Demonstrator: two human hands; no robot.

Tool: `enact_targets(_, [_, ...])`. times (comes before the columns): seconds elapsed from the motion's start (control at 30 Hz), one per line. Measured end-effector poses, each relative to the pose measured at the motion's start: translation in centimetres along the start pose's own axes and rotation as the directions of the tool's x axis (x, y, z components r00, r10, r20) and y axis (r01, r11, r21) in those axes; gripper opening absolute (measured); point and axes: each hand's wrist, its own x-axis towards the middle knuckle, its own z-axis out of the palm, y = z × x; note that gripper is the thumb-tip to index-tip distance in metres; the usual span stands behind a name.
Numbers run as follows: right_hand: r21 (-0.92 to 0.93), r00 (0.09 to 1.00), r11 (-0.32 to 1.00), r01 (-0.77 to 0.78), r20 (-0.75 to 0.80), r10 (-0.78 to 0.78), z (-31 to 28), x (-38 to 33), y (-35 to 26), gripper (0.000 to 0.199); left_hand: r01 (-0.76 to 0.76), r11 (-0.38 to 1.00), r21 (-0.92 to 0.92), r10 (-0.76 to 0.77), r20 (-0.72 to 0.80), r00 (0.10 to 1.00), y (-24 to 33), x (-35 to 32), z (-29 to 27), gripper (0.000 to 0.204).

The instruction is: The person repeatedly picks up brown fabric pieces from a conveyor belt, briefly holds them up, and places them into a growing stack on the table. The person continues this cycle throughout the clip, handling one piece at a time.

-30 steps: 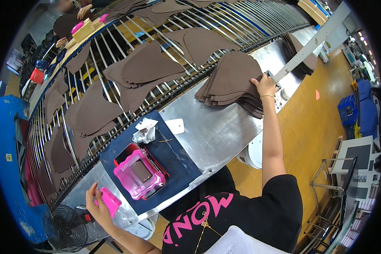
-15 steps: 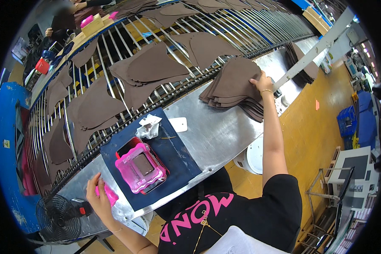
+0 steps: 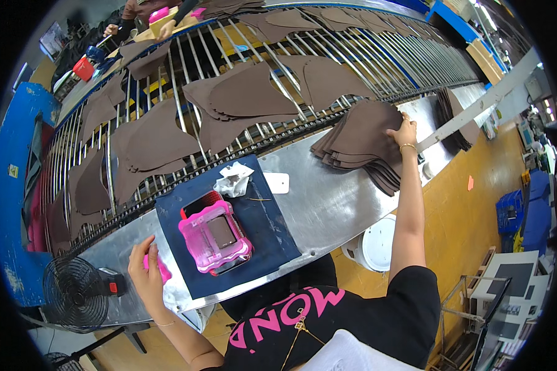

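Observation:
At the right, a stack of flat brown cut pieces (image 3: 368, 133), like leather or fabric shoe parts, lies fanned on the metal table. My right hand (image 3: 405, 135) grips its right edge, thumb on the top piece and the other fingers along the side. To the left, my left hand (image 3: 145, 267) is open, fingers extended, beside a small pink object (image 3: 164, 269) partly hidden behind it. Near it a pink-framed tray (image 3: 195, 238) with a dark brown block (image 3: 221, 232) sits over a red basket (image 3: 211, 199) on a dark blue mat (image 3: 269, 232).
Beyond the table runs a conveyor of metal rods (image 3: 181, 80) carrying several brown pieces (image 3: 250, 89). Crumpled white paper (image 3: 234, 179) and a white card (image 3: 277, 182) lie near the mat. A black fan (image 3: 75, 292) stands left, a slanted metal bar (image 3: 476, 102) right. Another person's hand (image 3: 167, 29) is across the conveyor.
The whole view has shifted, so the table and conveyor appear further right. Both my hands keep nearly the same places. Across the conveyor, the other person's arm now reaches over the yellow box.

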Motion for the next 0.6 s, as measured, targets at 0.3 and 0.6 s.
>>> enact_targets(0.3, [0.055,0.984,0.986,0.157,0.071,-0.161,-4.8,-9.1,3.1,0.049,0.058,0.998,-0.029,-0.059,-0.037,0.998,0.0,0.0,0.0,0.015])
enact_targets(0.6, [0.675,0.986,0.735,0.064,0.07,-0.15,-11.8,-13.5,-2.2,0.032,-0.066,0.998,0.0,0.066,-0.049,0.997,3.0,2.4,0.3,0.014])
